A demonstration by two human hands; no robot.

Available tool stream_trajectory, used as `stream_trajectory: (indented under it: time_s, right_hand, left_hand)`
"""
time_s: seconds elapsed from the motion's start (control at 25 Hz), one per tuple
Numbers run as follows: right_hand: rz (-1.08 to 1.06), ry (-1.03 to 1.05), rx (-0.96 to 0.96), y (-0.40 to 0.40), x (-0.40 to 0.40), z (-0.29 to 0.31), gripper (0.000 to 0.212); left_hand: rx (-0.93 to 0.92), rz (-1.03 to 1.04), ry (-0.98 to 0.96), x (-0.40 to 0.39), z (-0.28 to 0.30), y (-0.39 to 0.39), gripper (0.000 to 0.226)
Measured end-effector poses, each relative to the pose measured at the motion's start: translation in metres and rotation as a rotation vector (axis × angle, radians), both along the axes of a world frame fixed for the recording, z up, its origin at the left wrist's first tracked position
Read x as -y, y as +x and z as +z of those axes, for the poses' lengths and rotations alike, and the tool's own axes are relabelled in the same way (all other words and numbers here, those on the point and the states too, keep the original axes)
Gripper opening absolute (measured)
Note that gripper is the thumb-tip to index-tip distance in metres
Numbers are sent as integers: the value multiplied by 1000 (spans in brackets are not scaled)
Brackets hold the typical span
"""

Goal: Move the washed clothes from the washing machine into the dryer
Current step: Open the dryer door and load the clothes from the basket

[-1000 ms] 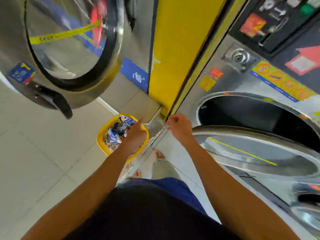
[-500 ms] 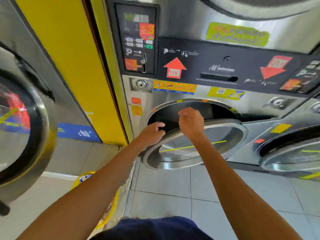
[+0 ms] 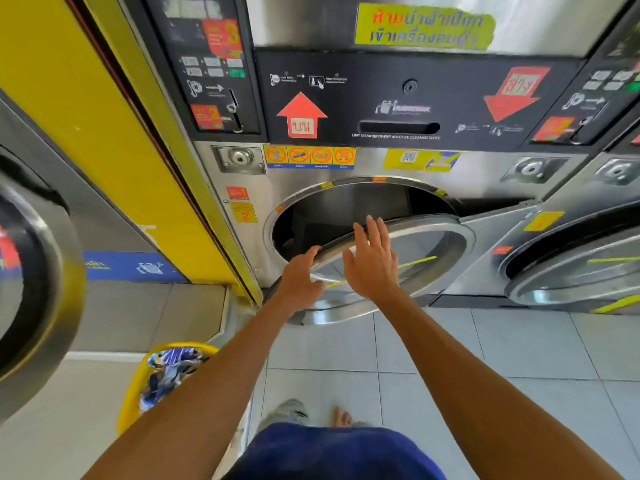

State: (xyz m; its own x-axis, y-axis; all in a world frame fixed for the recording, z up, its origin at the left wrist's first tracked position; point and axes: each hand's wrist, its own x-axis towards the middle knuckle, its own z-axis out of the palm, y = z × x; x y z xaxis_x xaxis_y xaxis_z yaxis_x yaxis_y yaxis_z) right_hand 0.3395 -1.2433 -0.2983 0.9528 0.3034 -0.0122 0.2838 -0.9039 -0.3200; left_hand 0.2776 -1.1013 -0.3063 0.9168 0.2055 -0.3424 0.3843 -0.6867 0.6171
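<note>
Both hands reach toward the dryer door (image 3: 398, 268), which stands swung partway out from the round opening of the dryer (image 3: 346, 209) just beyond the fingertips. The left hand (image 3: 299, 282) curls its fingers over the door's metal rim at the near left edge, holding it. The right hand (image 3: 370, 258), just beside the left, is spread flat with straight fingers over the glass and grips nothing. The washed clothes (image 3: 169, 372) are not in either hand: they lie bundled in a yellow basket (image 3: 133, 403) on the floor, well behind and below the left forearm. What shows of the dryer drum looks dark, and no cloth can be seen in it. Judging from the crumpled blue and white heap, the clothes will be soft, limp and probably heavy with damp, inclined to cling and trail, so it seems best to scoop them from beneath in bunches with both hands, or to lift the stiff basket by its rim up to the opening.
</note>
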Motion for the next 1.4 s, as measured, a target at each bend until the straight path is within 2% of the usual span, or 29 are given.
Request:
stream_trajectory:
  time_s: [0.16,0.24,0.44,0.56,0.68,0.84,1.0,1.2,1.4]
  right_hand:
    - [-29,59,103,-28,13,-18,54]
    - [-96,102,105,-45,16,-21,54]
    - [-267,95,137,-101,33,-26,57]
    - [-342,115,131,-135,56,-22,56]
    - [-443,186,73,-175,74,-23,65]
    - [-575,173,46,-211,117,-30,74]
    - [-734,171,83,-226,160,-24,83]
    - [-890,57,139,-233,229,-21,82]
    - [-840,180,192,-241,314,-24,93]
  left_hand:
    - [22,-88,139,11,-5,-31,76]
    - [21,-142,143,13,-9,-44,70]
    - [-153,-250,-124,31,-5,-61,29]
    - [-270,-441,-216,56,15,-53,20]
    - [-238,-595,-233,87,33,-47,30]
    - [-153,-770,-195,142,53,-54,51]
    - [19,-925,-119,206,67,-66,67]
    - [268,-1175,116,294,69,-69,77]
    - [344,-1221,218,371,53,-59,70]
